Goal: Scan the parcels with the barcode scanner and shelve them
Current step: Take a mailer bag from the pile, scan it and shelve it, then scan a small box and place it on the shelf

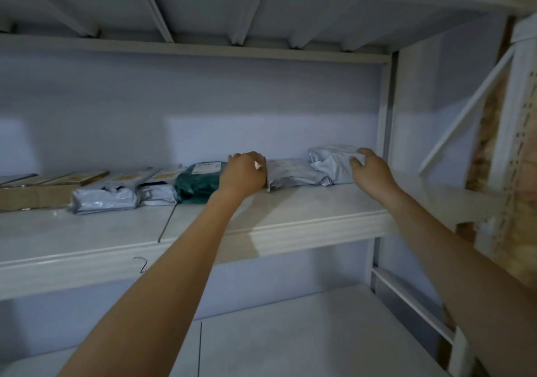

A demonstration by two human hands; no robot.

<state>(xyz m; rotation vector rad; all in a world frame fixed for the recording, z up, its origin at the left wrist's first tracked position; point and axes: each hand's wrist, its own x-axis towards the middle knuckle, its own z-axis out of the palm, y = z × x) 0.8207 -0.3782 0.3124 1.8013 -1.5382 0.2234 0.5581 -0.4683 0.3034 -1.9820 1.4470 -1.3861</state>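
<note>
Two bare arms reach onto a white shelf [290, 202]. Left hand [245, 173] curls its grip on a flat grey parcel [290, 173]; right hand [370, 170] grips a bulging grey parcel [331, 159].

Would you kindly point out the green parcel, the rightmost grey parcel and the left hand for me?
green parcel [197, 180]: head view, on its wrinkled front face.
rightmost grey parcel [331, 160]: head view, on its crumpled middle.
left hand [244, 173]: head view, on the back of the hand.

Parcels [200, 180] crowd the shelf [290, 211] back; its front lies bare.
</note>
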